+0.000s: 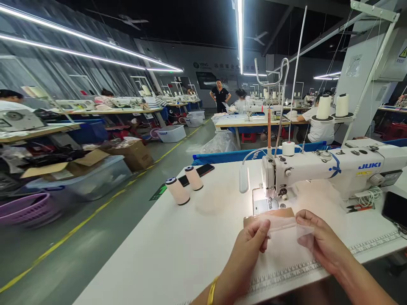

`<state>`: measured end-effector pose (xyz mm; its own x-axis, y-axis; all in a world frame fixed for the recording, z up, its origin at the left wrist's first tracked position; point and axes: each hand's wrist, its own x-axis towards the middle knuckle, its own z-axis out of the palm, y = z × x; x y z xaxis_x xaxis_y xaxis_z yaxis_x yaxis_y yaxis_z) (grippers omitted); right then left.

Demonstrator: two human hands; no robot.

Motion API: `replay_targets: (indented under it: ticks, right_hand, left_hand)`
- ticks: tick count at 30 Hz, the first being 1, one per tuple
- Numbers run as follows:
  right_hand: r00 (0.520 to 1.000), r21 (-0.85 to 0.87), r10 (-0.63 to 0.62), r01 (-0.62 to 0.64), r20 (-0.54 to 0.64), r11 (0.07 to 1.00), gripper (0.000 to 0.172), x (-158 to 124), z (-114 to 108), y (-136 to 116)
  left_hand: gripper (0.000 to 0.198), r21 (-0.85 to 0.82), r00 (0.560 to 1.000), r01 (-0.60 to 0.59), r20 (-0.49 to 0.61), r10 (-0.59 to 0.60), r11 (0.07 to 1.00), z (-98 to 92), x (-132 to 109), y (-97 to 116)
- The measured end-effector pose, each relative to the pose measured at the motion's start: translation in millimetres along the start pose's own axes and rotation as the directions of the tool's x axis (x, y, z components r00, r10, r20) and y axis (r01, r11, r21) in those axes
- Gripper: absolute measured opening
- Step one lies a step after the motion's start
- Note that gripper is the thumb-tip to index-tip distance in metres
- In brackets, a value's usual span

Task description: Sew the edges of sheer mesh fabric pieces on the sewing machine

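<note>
My left hand (251,245) and my right hand (318,239) both pinch a small piece of sheer pale pink fabric (282,231), stretched between them over the white sewing table (178,250). The fabric lies just in front of the needle plate of a white JUKI sewing machine (333,167), whose lamp lights the spot under the needle (270,199). A yellow bangle sits on my left wrist.
Two thread spools (185,184) and a black phone (199,173) lie on the table's left part. A printed ruler runs along the table's near edge (302,271). Red-handled snips (359,207) lie right of the machine. Other workers sit at distant tables; one person stands in the aisle (220,95).
</note>
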<state>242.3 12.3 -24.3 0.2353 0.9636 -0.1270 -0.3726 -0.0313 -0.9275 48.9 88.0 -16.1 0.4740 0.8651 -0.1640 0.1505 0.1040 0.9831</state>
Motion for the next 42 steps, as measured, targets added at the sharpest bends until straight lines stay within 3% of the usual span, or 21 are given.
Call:
replay_targets:
  ticks: [3, 6, 8, 10, 11, 13, 15, 17, 20, 23, 28, 31, 33, 36, 39, 42]
  right_hand:
    - [1.000, -0.085, -0.014, 0.012, -0.021, 0.996, 0.044, 2, -3, 7]
    - [0.977, -0.388, -0.208, 0.170, -0.057, 0.906, 0.045, -3, -5, 13]
    - [0.939, -0.550, -0.340, 0.309, 0.047, 0.776, 0.049, -10, 1, 15]
    - [0.907, -0.600, -0.367, 0.413, 0.206, 0.685, 0.054, -17, 12, 15]
    - [0.903, -0.599, -0.344, 0.429, 0.258, 0.676, 0.051, -19, 18, 15]
    - [0.928, -0.551, -0.232, 0.360, 0.290, 0.753, 0.039, -19, 26, 12]
    - [0.955, -0.398, -0.066, 0.183, 0.290, 0.899, 0.039, -16, 28, 7]
    - [0.945, -0.173, 0.075, -0.020, 0.318, 0.985, 0.043, -11, 22, 4]
    - [0.931, 0.003, 0.164, -0.175, 0.325, 0.985, 0.045, -3, 11, 4]
    - [0.927, -0.032, 0.226, -0.227, 0.299, 0.973, 0.046, 5, 1, 11]
    - [0.905, -0.281, 0.246, -0.151, 0.346, 0.948, 0.048, 16, -16, 15]
    - [0.915, -0.601, 0.217, 0.034, 0.340, 0.799, 0.047, 23, -22, 1]
    - [0.924, -0.712, 0.147, 0.163, 0.353, 0.684, 0.042, 28, -19, -10]
    - [0.916, -0.743, 0.096, 0.251, 0.390, 0.621, 0.033, 37, -4, -22]
    - [0.938, -0.789, 0.076, 0.238, 0.338, 0.566, 0.013, 49, 11, -19]
    - [0.946, -0.768, 0.042, 0.235, 0.321, 0.595, 0.019, 63, 16, -3]
  left_hand:
    - [0.072, -0.005, 0.999, -0.019, -0.032, 0.018, 1.000, -1.7, -1, 1]
    - [0.071, 0.009, 0.995, -0.069, -0.073, 0.069, 0.998, -1.5, -1, 1]
    - [0.069, 0.034, 0.990, -0.112, -0.078, 0.114, 0.993, 1.0, -2, 2]
    - [0.065, 0.040, 0.990, -0.134, -0.034, 0.135, 0.990, 4.1, -5, 6]
    - [0.064, 0.028, 0.991, -0.133, 0.009, 0.133, 0.991, 4.9, -6, 8]
    - [0.064, -0.015, 0.987, -0.105, 0.123, 0.106, 0.994, 2.8, -9, 14]
    - [0.068, -0.050, 0.971, -0.053, 0.231, 0.063, 0.997, -5.4, -11, 21]
    - [0.070, -0.045, 0.950, -0.021, 0.311, 0.034, 0.999, -17.4, -9, 26]
    - [0.060, -0.024, 0.926, 0.014, 0.378, -0.004, 1.000, -31.7, -2, 27]
    - [0.045, -0.050, 0.928, 0.119, 0.362, -0.093, 0.992, -34.2, 11, 19]
    - [0.037, -0.006, 0.922, 0.134, 0.368, -0.122, 0.991, -29.6, 32, 5]
    - [0.029, 0.082, 0.908, 0.103, 0.400, -0.128, 0.991, -28.5, 41, 4]
    - [0.029, 0.100, 0.900, 0.082, 0.420, -0.117, 0.992, -26.4, 47, 4]
    - [0.032, 0.069, 0.885, 0.041, 0.460, -0.069, 0.997, -21.6, 54, 3]
    - [0.031, 0.090, 0.913, 0.007, 0.407, -0.043, 0.996, -18.9, 61, -4]
    - [0.026, 0.164, 0.936, -0.015, 0.349, -0.044, 0.986, -20.6, 69, -14]
